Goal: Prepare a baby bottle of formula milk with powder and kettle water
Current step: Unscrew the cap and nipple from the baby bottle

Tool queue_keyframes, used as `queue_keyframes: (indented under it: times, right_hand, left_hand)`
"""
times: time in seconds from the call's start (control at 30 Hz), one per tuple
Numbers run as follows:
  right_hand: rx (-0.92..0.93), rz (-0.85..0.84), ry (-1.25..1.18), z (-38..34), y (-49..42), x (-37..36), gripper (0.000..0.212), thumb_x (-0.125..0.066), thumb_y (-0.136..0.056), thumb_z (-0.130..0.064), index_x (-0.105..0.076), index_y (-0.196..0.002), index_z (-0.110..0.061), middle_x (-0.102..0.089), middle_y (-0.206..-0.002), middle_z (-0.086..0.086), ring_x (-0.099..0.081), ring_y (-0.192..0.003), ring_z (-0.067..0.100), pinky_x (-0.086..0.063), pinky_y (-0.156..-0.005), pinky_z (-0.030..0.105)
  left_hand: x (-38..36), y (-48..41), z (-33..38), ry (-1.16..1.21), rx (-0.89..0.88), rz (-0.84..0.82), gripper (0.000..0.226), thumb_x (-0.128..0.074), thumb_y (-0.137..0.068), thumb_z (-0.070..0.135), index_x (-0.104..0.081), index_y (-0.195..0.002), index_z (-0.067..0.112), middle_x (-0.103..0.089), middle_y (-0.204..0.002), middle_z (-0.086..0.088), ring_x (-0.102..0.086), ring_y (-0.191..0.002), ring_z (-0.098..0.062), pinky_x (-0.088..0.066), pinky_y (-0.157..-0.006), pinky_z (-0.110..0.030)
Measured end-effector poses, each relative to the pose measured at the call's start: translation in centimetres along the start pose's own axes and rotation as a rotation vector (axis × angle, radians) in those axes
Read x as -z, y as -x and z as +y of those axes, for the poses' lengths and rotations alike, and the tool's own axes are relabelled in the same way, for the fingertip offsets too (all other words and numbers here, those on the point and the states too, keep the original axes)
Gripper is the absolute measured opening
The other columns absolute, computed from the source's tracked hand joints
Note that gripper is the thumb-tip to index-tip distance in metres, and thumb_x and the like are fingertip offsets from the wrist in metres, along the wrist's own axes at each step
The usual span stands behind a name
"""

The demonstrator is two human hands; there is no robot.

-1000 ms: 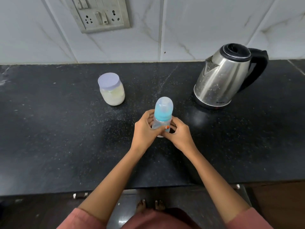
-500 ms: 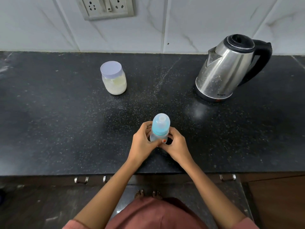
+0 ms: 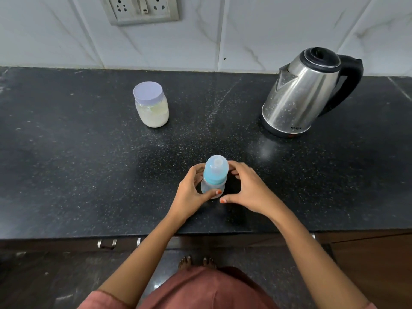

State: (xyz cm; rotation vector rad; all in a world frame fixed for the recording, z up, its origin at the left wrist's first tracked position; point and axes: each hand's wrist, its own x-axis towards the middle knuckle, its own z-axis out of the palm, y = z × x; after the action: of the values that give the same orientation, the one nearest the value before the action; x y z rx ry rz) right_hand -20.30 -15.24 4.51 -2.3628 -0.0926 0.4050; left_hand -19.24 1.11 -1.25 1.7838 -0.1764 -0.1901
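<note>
A clear baby bottle [image 3: 213, 190] with a blue collar and a translucent cap [image 3: 216, 167] stands upright on the black counter [image 3: 89, 166], near its front edge. My left hand [image 3: 189, 195] grips the bottle's body from the left, thumb across its front. My right hand [image 3: 249, 190] curls round it from the right; the fingertips reach the cap's side, the thumb lies by the base, and a gap shows between palm and bottle. A powder jar [image 3: 152, 107] with a lilac lid stands at the back left. The steel kettle [image 3: 305, 94] with a black handle stands at the back right.
A tiled wall with a socket plate [image 3: 140, 8] rises behind the counter. Drawer handles [image 3: 107, 243] show under the counter's front edge. My bare feet [image 3: 197, 262] are on the dark floor below.
The bottle now stands lower and nearer the counter's front edge. My right hand has spread away to the right, opening a gap at the palm. Jar and kettle have not moved.
</note>
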Motion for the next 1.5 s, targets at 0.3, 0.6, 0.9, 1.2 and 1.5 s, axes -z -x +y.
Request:
queue_keyframes:
  times: [0.3,0.6,0.9,1.2,1.5]
  right_hand:
    - [-0.038,0.077,0.458,-6.6,-0.9,1.2,0.065,-0.068,-0.074,-0.044,-0.039,-0.128,-0.023,-0.047,-0.127,-0.002,-0.048,-0.116,0.023,-0.038,-0.081,0.035]
    - [0.017,-0.006,0.648,-8.6,-2.0,1.1,0.039,-0.067,-0.079,-0.020,-0.053,-0.114,-0.013,-0.057,-0.115,0.010,-0.059,-0.103,0.028,-0.038,-0.069,0.030]
    - [0.178,-0.131,0.639,-8.0,-2.2,2.1,0.045,-0.071,-0.073,-0.014,-0.057,-0.116,-0.017,-0.056,-0.113,0.008,-0.058,-0.102,0.027,-0.038,-0.068,0.029]
    - [0.330,-0.265,0.712,-7.4,-3.1,3.0,0.041,-0.071,-0.070,-0.013,-0.061,-0.110,-0.018,-0.059,-0.105,0.006,-0.058,-0.096,0.024,-0.047,-0.075,0.033]
    - [0.529,-0.482,0.861,-7.3,-3.8,4.8,0.038,-0.065,-0.078,-0.016,-0.056,-0.115,-0.019,-0.050,-0.118,0.000,-0.047,-0.108,0.018,-0.043,-0.085,0.033]
  left_hand:
    - [-0.5,-0.5,-0.4,-0.091,-0.026,-0.002,0.053,-0.081,-0.066,0.014,-0.051,-0.108,0.031,-0.063,-0.093,0.018,-0.058,-0.088,0.009,-0.045,-0.073,-0.009]
    - [-0.4,-0.6,-0.9,-0.105,-0.013,-0.024,0.046,-0.077,-0.068,0.023,-0.052,-0.103,0.038,-0.067,-0.095,0.013,-0.062,-0.093,0.000,-0.052,-0.083,-0.032]
    - [-0.4,-0.8,-1.3,-0.099,-0.014,-0.044,0.043,-0.075,-0.067,0.030,-0.052,-0.103,0.036,-0.067,-0.098,0.008,-0.063,-0.094,-0.005,-0.053,-0.081,-0.034]
    - [-0.3,-0.7,-0.8,-0.107,-0.017,-0.034,0.046,-0.079,-0.070,0.016,-0.050,-0.099,0.035,-0.062,-0.091,0.018,-0.058,-0.088,0.011,-0.047,-0.076,-0.011]
    - [-0.3,-0.7,-0.7,-0.117,-0.019,-0.034,0.043,-0.079,-0.069,0.011,-0.051,-0.095,0.032,-0.062,-0.089,0.018,-0.058,-0.084,0.013,-0.046,-0.075,-0.009]
